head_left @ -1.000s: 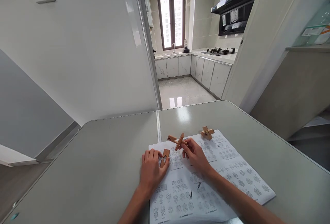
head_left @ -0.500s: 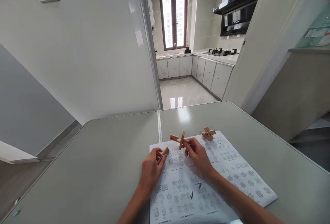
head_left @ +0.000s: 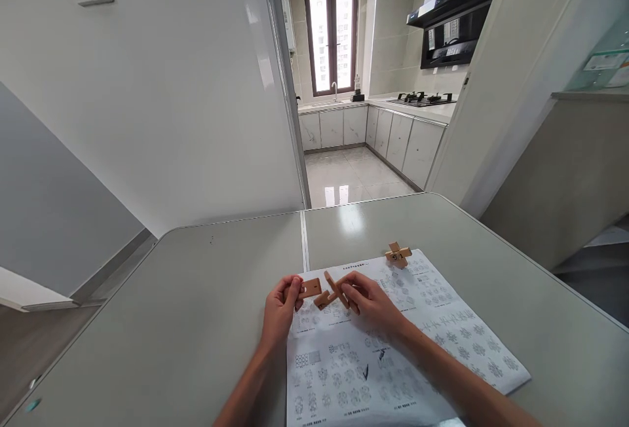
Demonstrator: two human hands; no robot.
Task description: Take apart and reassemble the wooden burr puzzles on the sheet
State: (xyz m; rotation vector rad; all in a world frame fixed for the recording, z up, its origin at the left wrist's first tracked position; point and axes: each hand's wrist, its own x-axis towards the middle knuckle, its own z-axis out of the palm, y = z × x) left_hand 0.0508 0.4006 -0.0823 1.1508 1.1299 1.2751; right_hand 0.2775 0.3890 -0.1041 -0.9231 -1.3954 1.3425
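Observation:
Between thumb and fingers, my left hand (head_left: 282, 306) grips a flat wooden puzzle piece (head_left: 311, 288) with a small dark mark. My right hand (head_left: 371, 299) pinches two crossed wooden puzzle pieces (head_left: 337, 291), one tilted upright through the other. The two hands' pieces are very close together; I cannot tell whether they touch. Both hands are over the top part of a printed instruction sheet (head_left: 354, 348) covered in small diagrams. At the sheet's far edge rests an assembled wooden cross (head_left: 398, 255) with black numbers on it.
The grey-green table (head_left: 221, 296) has a pale seam running away from me. Behind it a doorway opens on a kitchen with a gas hob (head_left: 425, 99), white cabinets (head_left: 393, 135) and a window (head_left: 332, 37). A white panel (head_left: 206, 99) stands at the left.
My left hand has turned its piece flat, facing me. My right hand has lowered and tilted the crossed pieces, bringing them nearer the left hand's piece.

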